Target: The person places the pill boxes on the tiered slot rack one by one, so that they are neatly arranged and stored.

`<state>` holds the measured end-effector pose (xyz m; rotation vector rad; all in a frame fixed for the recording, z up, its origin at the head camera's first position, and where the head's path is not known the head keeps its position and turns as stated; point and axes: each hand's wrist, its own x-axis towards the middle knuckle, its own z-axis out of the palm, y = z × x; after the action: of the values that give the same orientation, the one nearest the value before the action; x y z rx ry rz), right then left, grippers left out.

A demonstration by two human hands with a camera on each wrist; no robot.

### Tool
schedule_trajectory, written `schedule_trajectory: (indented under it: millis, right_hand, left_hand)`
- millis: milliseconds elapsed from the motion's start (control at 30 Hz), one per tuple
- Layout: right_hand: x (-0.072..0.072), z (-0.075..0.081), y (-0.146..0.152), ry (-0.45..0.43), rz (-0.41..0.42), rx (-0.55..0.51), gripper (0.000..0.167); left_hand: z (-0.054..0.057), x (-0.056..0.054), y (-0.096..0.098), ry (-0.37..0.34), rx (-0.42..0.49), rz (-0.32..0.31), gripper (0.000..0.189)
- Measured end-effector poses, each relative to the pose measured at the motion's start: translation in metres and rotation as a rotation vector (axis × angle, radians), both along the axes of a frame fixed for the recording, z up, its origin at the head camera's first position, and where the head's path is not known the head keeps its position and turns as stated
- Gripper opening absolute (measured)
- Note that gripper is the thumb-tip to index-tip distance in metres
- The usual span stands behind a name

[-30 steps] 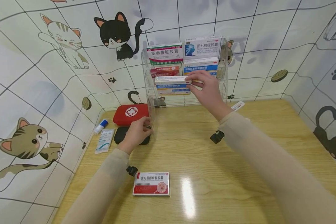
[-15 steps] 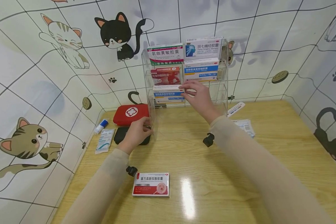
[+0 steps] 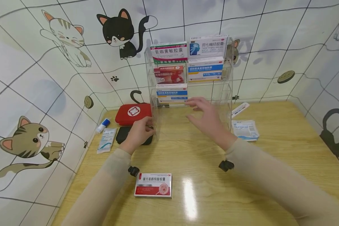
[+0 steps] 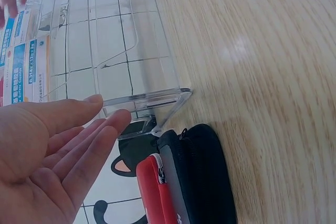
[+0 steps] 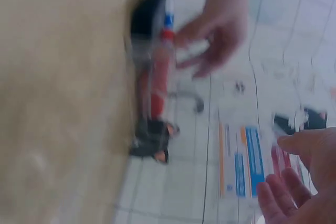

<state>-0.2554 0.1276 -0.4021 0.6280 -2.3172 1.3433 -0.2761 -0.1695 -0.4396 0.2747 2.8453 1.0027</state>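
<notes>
A clear tiered rack point(image 3: 226, 91) holds several medicine boxes against the wall. My left hand point(image 3: 138, 131) pinches the rack's left side edge between thumb and fingers. On its lowest filled tier, at left, stands a blue-and-white medicine box point(image 3: 171, 93). My right hand point(image 3: 207, 117) is just right of and below that box, holding nothing, with thumb and fingers apart. Above are a red medicine box point(image 3: 169, 74), another blue-and-white medicine box point(image 3: 205, 69), a green-and-pink medicine box point(image 3: 169, 52) and a white medicine box point(image 3: 208, 47). The right wrist view is blurred.
A red-and-white medicine box point(image 3: 153, 185) lies on the table near the front. Left of the rack are a red case point(image 3: 132, 113), a black case point(image 3: 124, 135), a blue-capped bottle point(image 3: 103, 125) and a white packet point(image 3: 106, 140). At right lie a thermometer point(image 3: 240, 109) and a surgical packet point(image 3: 245, 129).
My right hand lowered the blue-and-white box into the lower left place of the rack, let go of it, and moved down and right. My left hand stayed at the rack's side.
</notes>
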Motion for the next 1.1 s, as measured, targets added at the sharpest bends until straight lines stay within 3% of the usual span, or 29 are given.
schedule_trajectory:
  millis: [167, 267, 400, 500, 767, 967, 1100]
  right_hand:
    - [0.048, -0.026, -0.005, -0.08, 0.135, 0.136, 0.042]
    - [0.072, -0.042, -0.009, -0.184, 0.214, 0.165, 0.041]
    - [0.1, -0.057, -0.019, -0.31, 0.31, 0.184, 0.041]
    - [0.114, -0.067, -0.028, -0.34, 0.36, 0.225, 0.041]
    - [0.137, -0.09, -0.049, -0.413, 0.373, 0.382, 0.059]
    - [0.143, -0.092, -0.058, -0.41, 0.365, 0.429, 0.079]
    - [0.144, -0.093, -0.062, -0.422, 0.33, 0.462, 0.08]
  left_hand:
    - [0.002, 0.001, 0.003, -0.007, -0.006, 0.002, 0.055]
    - [0.002, 0.0, 0.004, -0.014, -0.01, 0.002, 0.056]
    - [0.002, 0.0, 0.004, -0.016, -0.018, 0.006, 0.056]
    - [0.002, 0.001, 0.003, -0.018, -0.022, 0.009, 0.056]
    - [0.002, 0.0, 0.004, -0.02, -0.022, 0.01, 0.058]
    - [0.003, 0.001, 0.003, -0.023, -0.027, 0.016, 0.056]
    - [0.002, 0.001, 0.003, -0.022, -0.023, 0.01, 0.056]
